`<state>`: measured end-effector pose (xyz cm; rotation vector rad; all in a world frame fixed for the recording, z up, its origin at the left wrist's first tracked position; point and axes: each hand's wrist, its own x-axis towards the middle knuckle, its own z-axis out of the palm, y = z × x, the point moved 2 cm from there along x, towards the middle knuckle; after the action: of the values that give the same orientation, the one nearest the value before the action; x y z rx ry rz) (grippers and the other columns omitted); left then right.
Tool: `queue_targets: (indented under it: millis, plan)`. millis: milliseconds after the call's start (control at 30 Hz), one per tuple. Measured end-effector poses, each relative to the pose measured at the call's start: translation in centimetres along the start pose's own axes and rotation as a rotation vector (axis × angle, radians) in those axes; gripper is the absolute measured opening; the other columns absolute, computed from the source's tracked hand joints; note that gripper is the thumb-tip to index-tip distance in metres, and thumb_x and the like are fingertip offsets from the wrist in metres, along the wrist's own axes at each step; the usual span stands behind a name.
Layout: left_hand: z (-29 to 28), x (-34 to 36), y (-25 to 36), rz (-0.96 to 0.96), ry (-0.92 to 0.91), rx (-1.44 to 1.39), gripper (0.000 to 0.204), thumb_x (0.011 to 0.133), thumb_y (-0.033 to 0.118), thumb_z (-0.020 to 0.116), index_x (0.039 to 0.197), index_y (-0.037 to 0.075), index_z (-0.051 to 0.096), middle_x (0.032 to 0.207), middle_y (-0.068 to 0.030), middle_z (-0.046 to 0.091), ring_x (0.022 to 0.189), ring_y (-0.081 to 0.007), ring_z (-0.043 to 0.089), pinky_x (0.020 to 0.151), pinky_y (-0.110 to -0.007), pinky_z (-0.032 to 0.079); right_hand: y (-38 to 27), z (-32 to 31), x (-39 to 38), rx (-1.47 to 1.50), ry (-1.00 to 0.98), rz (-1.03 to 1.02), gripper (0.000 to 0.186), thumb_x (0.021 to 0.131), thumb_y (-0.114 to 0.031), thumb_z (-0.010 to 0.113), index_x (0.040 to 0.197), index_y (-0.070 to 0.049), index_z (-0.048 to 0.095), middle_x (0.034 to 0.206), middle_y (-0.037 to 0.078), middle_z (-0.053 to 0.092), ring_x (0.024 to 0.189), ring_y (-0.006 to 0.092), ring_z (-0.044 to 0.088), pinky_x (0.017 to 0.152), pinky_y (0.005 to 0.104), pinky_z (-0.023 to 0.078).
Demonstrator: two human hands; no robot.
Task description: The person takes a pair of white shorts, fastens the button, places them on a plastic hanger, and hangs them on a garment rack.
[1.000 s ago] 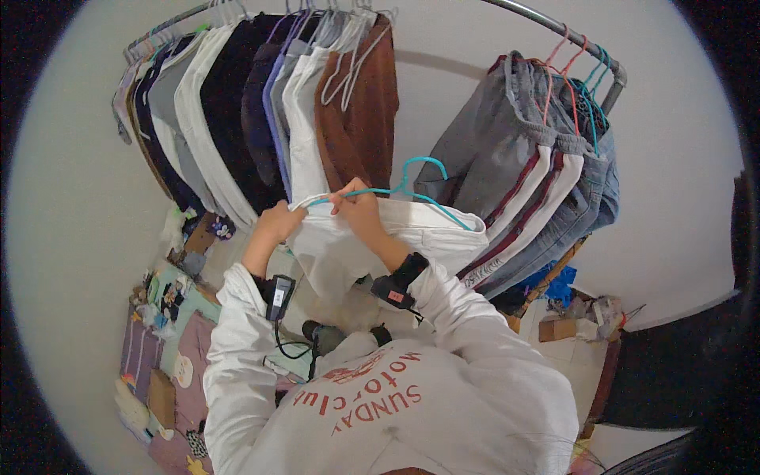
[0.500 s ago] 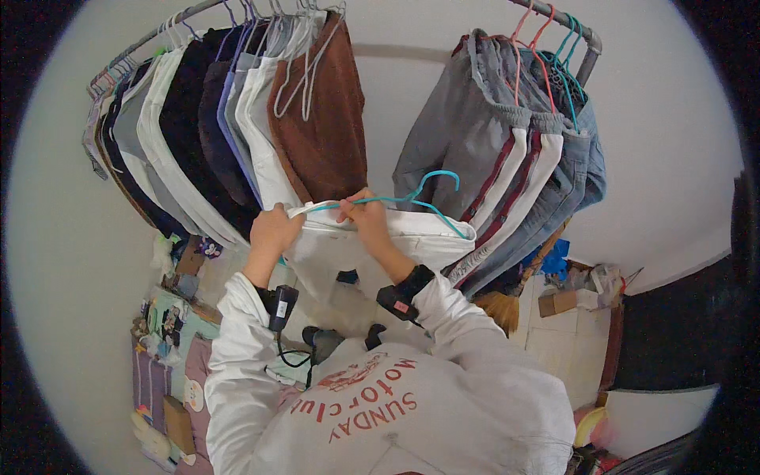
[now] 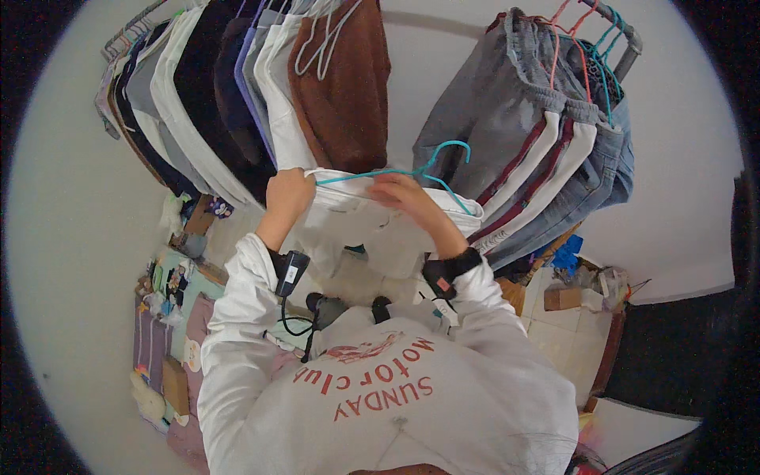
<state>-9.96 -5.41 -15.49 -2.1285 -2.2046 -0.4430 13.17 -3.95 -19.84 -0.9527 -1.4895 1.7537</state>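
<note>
Head view: the left hand [image 3: 290, 196] and right hand [image 3: 408, 198] worked at a white cloth garment with a broad waistband [image 3: 340, 222] in front of the wearer's chest.
Left hand: closed, gripping the waistband's left corner, where the near end of a turquoise, thin-armed clothes hanger [image 3: 419, 172] met it.
Right hand: loosely spread, fingers extended over the middle of the waistband, slightly blurred – whether it pressed on the cloth could not be told.
Hanger: laid along the waistband, hook up and free of any rail; its right arm sloped down to the garment's right corner.
Change: half a second earlier the right fingers pinched the hanger bar and cloth near the left corner; they had since let go and shifted right. The left hand, it seemed, alone secured that corner, leaving the right free to settle the rest.
Edges: brown fabric garment [image 3: 340, 103] above left; grey trousers with white-and-maroon side stripes [image 3: 459, 127] close by the hanger's right end – contact unclear.
Open room: a strip of pale plain wall [image 3: 423, 71] between those two, beneath the grey metal pipe rack [image 3: 631, 55].
</note>
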Motion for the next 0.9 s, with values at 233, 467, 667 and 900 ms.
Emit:
queue_targets:
  millis: [233,467,667,900]
  plan:
    - [0.2,0.2,-1.1,-0.035,0.050,0.045,0.032,0.070,0.025,0.044,0.067,-0.003,0.058,0.065,-0.0227,0.056,0.060,-0.0354,0.056,0.060,-0.043,0.044,3.8,-11.1,-1.7,-0.368,0.377,-0.171,0.034,0.074,-0.027,0.056,0.095,-0.001,0.051,0.087,0.009,0.055,0.082,0.0167,0.052,0.072,0.0269,0.041]
    - [0.2,0.2,-0.9,-0.037,0.007,0.029,0.032,0.070,0.026,0.044,0.069,-0.002,0.059,0.068,-0.0231,0.056,0.062,-0.0363,0.056,0.062,-0.042,0.045,3.3,-7.1,1.3,-0.562,0.233,-0.198,0.042,0.075,-0.041,0.052,0.092,-0.003,0.054,0.082,0.010,0.055,0.077,0.0201,0.052,0.071,0.0295,0.040]
    - [1.7,0.0,-3.4,-0.134,0.022,0.016,0.032,0.072,0.025,0.042,0.072,-0.003,0.059,0.071,-0.0222,0.056,0.067,-0.0365,0.056,0.063,-0.042,0.045,2.2,-2.9,2.5,-0.679,0.211,-0.106,0.045,0.080,-0.043,0.041,0.067,-0.003,0.058,0.066,0.007,0.056,0.060,0.0200,0.052,0.054,0.0318,0.039]
    - [0.9,-0.2,-4.7,-0.122,0.052,0.127,0.024,0.071,0.024,0.046,0.066,0.002,0.055,0.069,-0.0182,0.056,0.066,-0.0338,0.055,0.059,-0.044,0.043,0.1,0.6,2.8,-1.270,0.017,-0.650,0.021,0.079,-0.021,0.046,0.084,-0.003,0.055,0.062,0.013,0.051,0.054,0.0278,0.051,0.044,0.0342,0.041]
